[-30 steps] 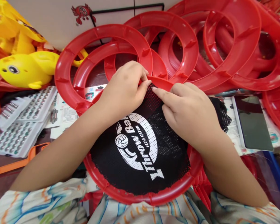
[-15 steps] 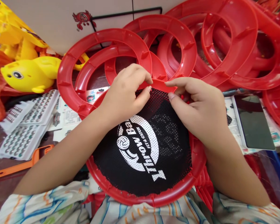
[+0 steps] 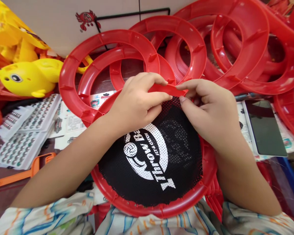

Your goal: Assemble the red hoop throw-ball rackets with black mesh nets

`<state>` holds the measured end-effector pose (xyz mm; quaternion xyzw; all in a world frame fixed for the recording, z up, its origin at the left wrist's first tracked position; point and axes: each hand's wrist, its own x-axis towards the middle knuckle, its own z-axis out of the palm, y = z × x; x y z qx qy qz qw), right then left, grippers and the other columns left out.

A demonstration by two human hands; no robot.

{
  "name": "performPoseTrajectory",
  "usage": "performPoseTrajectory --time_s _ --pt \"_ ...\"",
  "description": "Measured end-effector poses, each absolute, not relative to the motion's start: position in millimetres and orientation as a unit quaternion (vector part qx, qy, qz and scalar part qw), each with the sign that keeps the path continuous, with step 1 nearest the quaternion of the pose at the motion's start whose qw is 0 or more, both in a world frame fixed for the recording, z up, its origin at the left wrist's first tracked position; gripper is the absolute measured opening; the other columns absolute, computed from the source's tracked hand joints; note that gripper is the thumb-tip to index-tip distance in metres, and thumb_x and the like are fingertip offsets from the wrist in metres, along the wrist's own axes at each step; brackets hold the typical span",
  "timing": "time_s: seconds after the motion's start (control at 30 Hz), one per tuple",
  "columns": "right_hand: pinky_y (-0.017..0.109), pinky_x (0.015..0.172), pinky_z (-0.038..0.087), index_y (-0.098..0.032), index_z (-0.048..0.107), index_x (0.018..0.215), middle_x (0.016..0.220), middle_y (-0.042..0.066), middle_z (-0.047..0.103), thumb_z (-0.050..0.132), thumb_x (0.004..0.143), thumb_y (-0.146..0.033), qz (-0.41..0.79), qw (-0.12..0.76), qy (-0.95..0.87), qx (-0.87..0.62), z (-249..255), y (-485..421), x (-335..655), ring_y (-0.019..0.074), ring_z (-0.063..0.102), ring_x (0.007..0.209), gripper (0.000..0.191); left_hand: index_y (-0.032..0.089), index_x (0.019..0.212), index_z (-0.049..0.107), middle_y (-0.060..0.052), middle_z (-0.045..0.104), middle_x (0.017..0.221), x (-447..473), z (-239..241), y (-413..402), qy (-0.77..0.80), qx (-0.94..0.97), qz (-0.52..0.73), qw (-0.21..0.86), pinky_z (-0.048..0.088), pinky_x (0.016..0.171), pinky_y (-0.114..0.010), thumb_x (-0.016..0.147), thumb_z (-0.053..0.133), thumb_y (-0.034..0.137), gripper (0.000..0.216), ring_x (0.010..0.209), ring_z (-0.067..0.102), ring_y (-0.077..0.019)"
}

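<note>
A red plastic ring (image 3: 161, 210) rests at my lap, its opening spanned by black mesh fabric (image 3: 186, 160) with a white printed ball logo and lettering. At the ring's far side, my left hand (image 3: 139, 101) is closed, with its thumb and index fingertips on the mesh edge beside the rim. Close to its right, my right hand (image 3: 208, 111) pinches with thumb and index finger where the mesh meets the red rim. The exact contact under the fingertips is partly hidden.
More red rings (image 3: 107, 40) lean in a pile at the back. To the left are a yellow toy (image 3: 29, 78), white trays of small round metal parts (image 3: 22, 147) and an orange plastic piece (image 3: 35, 166). A smartphone (image 3: 267, 127) lies on printed sheets at the right.
My left hand has slid right along the rim, its fingertips now nearer my right hand. My right hand has barely moved and stays at the same spot.
</note>
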<state>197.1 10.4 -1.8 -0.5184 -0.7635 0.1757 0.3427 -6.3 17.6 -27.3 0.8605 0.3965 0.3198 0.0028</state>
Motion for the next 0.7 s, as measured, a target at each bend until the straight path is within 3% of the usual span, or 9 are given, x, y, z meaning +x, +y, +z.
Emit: performPoseTrajectory --time_s 0.33,0.53,0.63,0.67,0.7 --pt "0.028 0.062 0.045 -0.023 0.072 0.11 0.081 0.0 0.069 0.058 0.084 -0.013 0.158 0.316 -0.788 -0.503 -2.1 9.2 197.4 0.0145 0.061 0.069 0.031 0.023 0.104 0.072 -0.011 0.065 0.129 -2.7 -20.7 13.1 0.423 0.871 0.25 0.007 0.047 0.1 -0.052 0.09 0.048 0.017 0.029 0.12 0.06 -0.0318" --pt "0.03 0.067 0.045 -0.02 0.068 0.119 0.091 0.003 0.071 0.058 0.086 -0.015 0.11 0.275 -0.827 -0.478 5.3 6.7 203.1 0.0158 0.061 0.072 0.035 0.023 0.114 0.064 -0.014 0.053 0.146 -2.8 -13.2 12.8 0.445 0.874 0.189 0.044 0.042 0.107 -0.057 0.093 0.046 0.018 0.028 0.135 0.05 -0.0343" --pt "0.031 0.068 0.043 -0.015 0.071 0.1 0.089 0.006 0.07 0.061 0.089 -0.02 0.029 0.259 -0.838 -0.479 17.1 -3.0 212.6 0.018 0.061 0.076 0.016 0.019 0.123 0.058 -0.015 0.055 0.144 -6.4 -8.2 14.2 0.458 0.867 0.186 0.065 0.041 0.111 -0.054 0.095 0.05 0.022 0.029 0.136 0.05 -0.0325" --pt "0.031 0.064 0.04 -0.016 0.07 0.086 0.079 0.006 0.068 0.062 0.09 -0.026 0.008 0.238 -0.844 -0.481 20.7 -7.9 216.1 0.0178 0.059 0.071 0.013 0.018 0.124 0.057 -0.014 0.058 0.14 -8.1 -6.6 14.8 0.46 0.865 0.189 0.066 0.043 0.111 -0.051 0.095 0.052 0.023 0.031 0.133 0.052 -0.0313" --pt "0.031 0.059 0.037 -0.018 0.067 0.074 0.07 0.004 0.064 0.063 0.091 -0.033 -0.008 0.208 -0.85 -0.484 23.5 -13.5 219.3 0.0172 0.056 0.064 0.023 0.016 0.125 0.057 -0.014 0.062 0.135 -9.9 -5.2 15.5 0.463 0.863 0.191 0.065 0.045 0.11 -0.048 0.095 0.054 0.025 0.032 0.128 0.056 -0.03"
